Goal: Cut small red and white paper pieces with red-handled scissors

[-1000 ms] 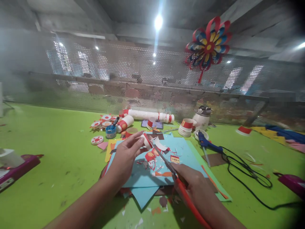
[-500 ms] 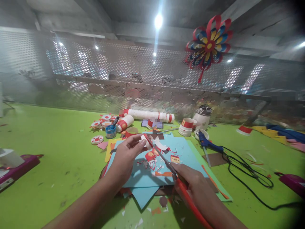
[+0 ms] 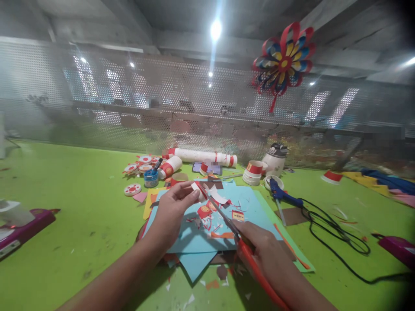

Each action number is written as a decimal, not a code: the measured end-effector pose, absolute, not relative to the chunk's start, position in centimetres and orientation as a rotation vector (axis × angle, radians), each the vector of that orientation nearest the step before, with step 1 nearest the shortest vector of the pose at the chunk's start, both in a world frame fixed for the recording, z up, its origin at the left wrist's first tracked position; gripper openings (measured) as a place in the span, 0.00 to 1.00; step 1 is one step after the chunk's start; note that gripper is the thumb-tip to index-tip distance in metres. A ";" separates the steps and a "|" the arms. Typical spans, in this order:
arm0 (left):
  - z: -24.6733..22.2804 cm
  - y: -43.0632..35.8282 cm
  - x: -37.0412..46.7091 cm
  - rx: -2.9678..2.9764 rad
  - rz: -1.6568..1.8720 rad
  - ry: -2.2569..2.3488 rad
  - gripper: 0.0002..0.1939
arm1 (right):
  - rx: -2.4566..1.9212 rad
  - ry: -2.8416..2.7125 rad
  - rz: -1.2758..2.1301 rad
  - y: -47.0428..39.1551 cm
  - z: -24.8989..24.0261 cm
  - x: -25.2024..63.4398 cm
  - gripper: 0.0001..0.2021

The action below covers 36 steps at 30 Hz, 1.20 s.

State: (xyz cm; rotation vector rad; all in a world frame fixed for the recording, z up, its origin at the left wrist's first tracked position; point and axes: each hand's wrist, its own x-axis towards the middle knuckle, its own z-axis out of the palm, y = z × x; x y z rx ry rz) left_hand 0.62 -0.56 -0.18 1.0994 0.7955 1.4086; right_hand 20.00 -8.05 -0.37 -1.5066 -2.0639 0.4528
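Observation:
My left hand (image 3: pixel 175 207) pinches a small red and white paper piece (image 3: pixel 198 190) between thumb and fingers. In my right hand (image 3: pixel 259 246) are red-handled scissors (image 3: pixel 227 220), their blade tips at the right edge of that piece. Whether the blades are apart is hard to make out. Beneath both hands lie light blue paper sheets (image 3: pixel 184 242). On these are a curled white strip (image 3: pixel 218 196), red and gold paper scraps (image 3: pixel 205 210), a small yellow and red piece (image 3: pixel 237 215) and an orange strip (image 3: pixel 222 235).
A blue glue gun (image 3: pixel 285 193) with a black cord lies to the right. Behind the sheets are a blue jar (image 3: pixel 151 178), a red and white cup (image 3: pixel 171 166), a long white tube (image 3: pixel 197 154), stacked rings (image 3: pixel 253 175) and a bottle (image 3: pixel 275 160). A paper flower (image 3: pixel 285 64) hangs above.
Both hands, the paper piece and the scissors hold almost the same place. The view has shifted very slightly.

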 end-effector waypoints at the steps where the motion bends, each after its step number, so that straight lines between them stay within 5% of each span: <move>1: -0.2 -0.6 0.6 1.111 1.404 0.798 0.15 | -1.507 -2.067 0.458 -8.1 -0.3 20.0 0.15; 36: -0.5 -0.4 0.9 1.136 1.380 0.834 0.19 | -1.541 -2.076 0.427 -8.1 -0.2 20.1 0.17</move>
